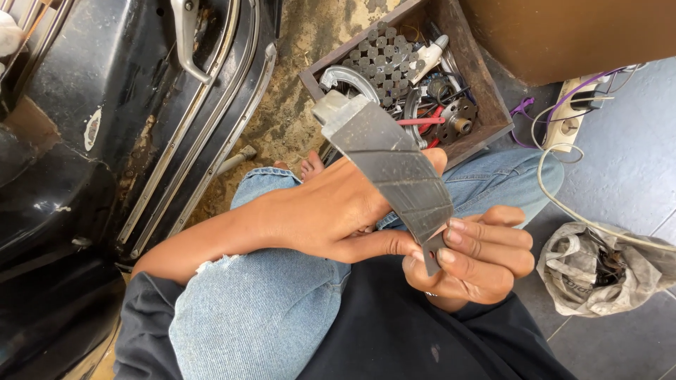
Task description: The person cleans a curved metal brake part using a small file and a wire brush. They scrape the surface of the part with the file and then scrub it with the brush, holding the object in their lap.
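Two hands on one curved grey brake shoe (394, 165) | left hand (331, 211) grips its middle | right hand (472, 257) pinches its lower tip | wooden parts box (415, 70) just beyond shoe | crumpled grey bag (598, 271) right of it

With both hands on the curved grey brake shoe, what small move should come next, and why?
Probably turn the brake shoe slightly with the left hand. The right hand only pinches its lower tip, and only the grooved lining faces the camera, so the inner side is hidden from view.
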